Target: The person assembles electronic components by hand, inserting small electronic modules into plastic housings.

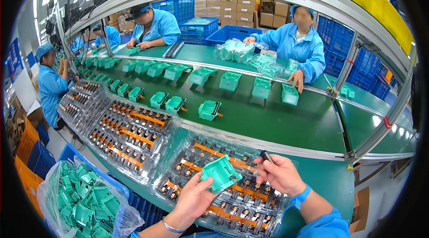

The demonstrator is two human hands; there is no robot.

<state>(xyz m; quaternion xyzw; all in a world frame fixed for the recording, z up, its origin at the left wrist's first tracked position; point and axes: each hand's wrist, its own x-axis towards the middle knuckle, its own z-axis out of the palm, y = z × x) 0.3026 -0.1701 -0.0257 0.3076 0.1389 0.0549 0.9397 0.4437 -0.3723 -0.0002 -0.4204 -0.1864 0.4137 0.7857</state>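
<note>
Gripped at its left edge, a teal plastic housing (pixel 220 174) sits in my left hand (pixel 195 197), its hollow side facing up. Close to its right, my right hand (pixel 282 174) pinches a small black part (pixel 267 156) between thumb and fingers; its exact kind is too small to make out. Under both hands lies a clear plastic tray (pixel 279 213) holding rows of small black parts with orange flat strips (pixel 245 190). A blue band circles my right wrist and a metal bangle my left.
Teal housings (pixel 208 110) line the green conveyor belt (pixel 268 124) ahead. More clear trays (pixel 127 137) lie to the left, above a bag of loose teal housings (pixel 85 202). Across the belt, a co-worker (pixel 298 45) touches a housing. A metal frame post (pixel 380 108) stands at right.
</note>
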